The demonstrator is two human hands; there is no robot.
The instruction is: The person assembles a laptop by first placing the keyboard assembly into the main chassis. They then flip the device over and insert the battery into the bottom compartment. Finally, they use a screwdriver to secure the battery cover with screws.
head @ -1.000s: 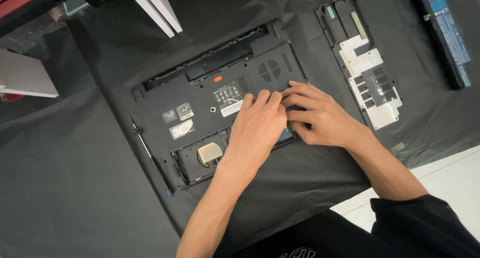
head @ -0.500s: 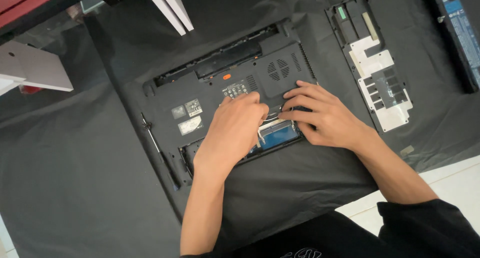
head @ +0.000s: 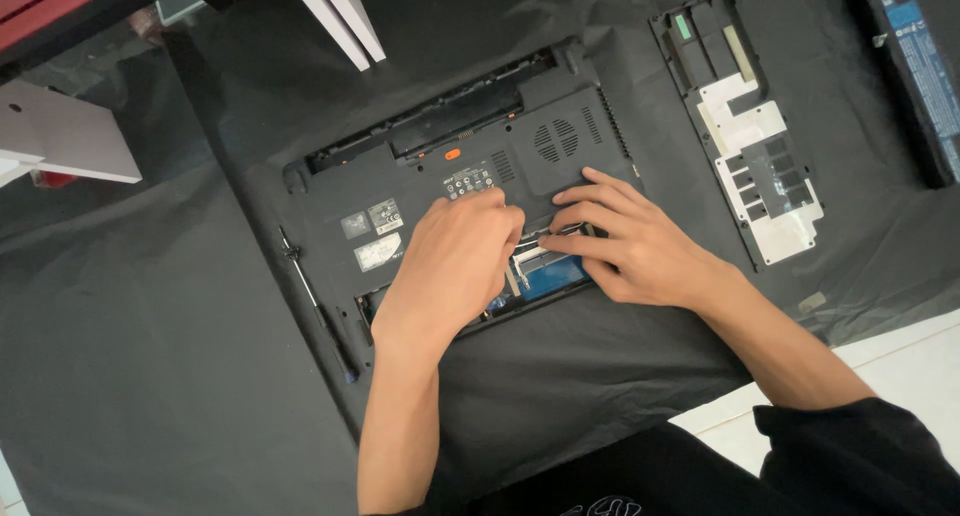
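Left hand (head: pixel 455 266) shifted left, curled, right hand (head: pixel 625 241) fingers spread, both touching blue memory module (head: pixel 550 276).

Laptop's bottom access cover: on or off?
Off. The cover lies on the black cloth right of the laptop; both hands work in its open bay.

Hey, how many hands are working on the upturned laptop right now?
2. The left hand is over the open compartment at the laptop's near edge; the right hand is beside it, fingertips at the same compartment's blue board. No other hands show.
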